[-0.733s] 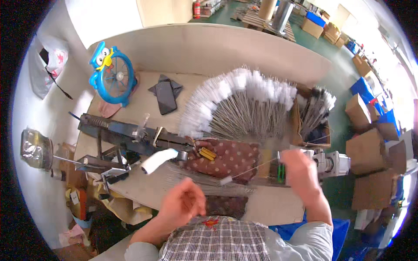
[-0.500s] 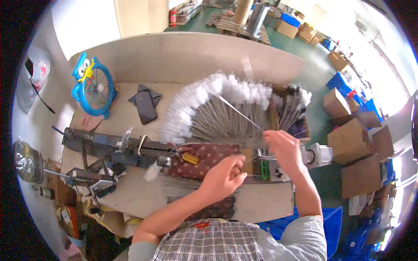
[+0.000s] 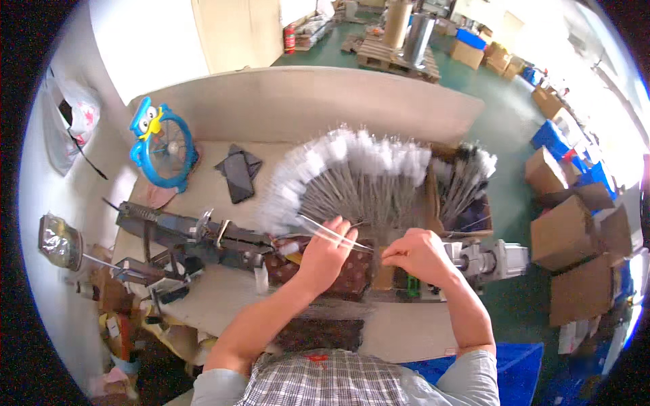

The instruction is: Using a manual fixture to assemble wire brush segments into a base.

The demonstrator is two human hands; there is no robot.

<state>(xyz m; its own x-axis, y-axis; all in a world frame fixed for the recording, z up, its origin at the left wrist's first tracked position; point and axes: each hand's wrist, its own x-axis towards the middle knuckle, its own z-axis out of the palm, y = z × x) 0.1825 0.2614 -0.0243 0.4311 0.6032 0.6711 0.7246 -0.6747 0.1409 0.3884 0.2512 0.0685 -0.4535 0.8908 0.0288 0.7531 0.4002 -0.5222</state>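
My left hand (image 3: 323, 256) is over the patterned brown cloth (image 3: 352, 281), fingers stretched toward the near edge of a fanned pile of wire-stemmed brushes with white bristle heads (image 3: 352, 152). Thin pale wires (image 3: 336, 237) slant across its fingers. Right of it, my right hand (image 3: 421, 257) is closed in a pinch at the right end of these wires; the exact grip is too small to make out. Just beyond my right hand is a grey motor-like machine part (image 3: 504, 260). A small green part (image 3: 412, 285) lies below that hand.
A box of dark and white brushes (image 3: 464, 176) stands right of the pile. At left are a black metal bench mechanism (image 3: 183, 233), a blue cartoon-shaped fan (image 3: 162, 152) and a phone (image 3: 238, 177). A board (image 3: 305, 101) borders the table's far side; cartons (image 3: 562, 233) stand at right.
My left hand has moved left and forward to the pile's edge. My right hand has come down and slightly left, and the pale strip is lower. The whole view has shifted a little.
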